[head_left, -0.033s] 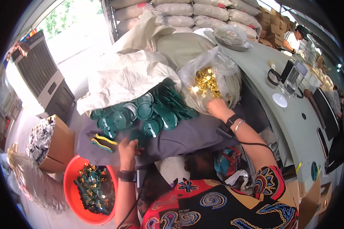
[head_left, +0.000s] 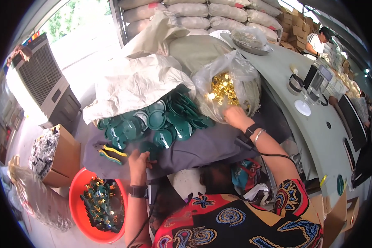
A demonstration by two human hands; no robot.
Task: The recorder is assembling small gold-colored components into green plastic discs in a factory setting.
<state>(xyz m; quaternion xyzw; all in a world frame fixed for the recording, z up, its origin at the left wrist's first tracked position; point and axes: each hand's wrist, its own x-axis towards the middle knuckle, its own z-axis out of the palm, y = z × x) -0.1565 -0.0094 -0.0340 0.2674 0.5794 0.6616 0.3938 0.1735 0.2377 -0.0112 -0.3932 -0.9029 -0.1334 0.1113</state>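
My left hand is closed on the edge of a dark green plastic disc at the front of the cloth. Beyond it, a heap of similar green discs spills from the mouth of a white woven sack. My right hand reaches into the near side of a clear plastic bag of shiny gold metal pieces; its fingertips are hidden there. Yellow-and-green-handled pliers lie left of my left hand.
On the floor at lower left stands an orange-red basin of green discs with gold pieces attached. Behind it are a cardboard box and an air cooler. A table with a glass jug curves along the right. A person sits far right.
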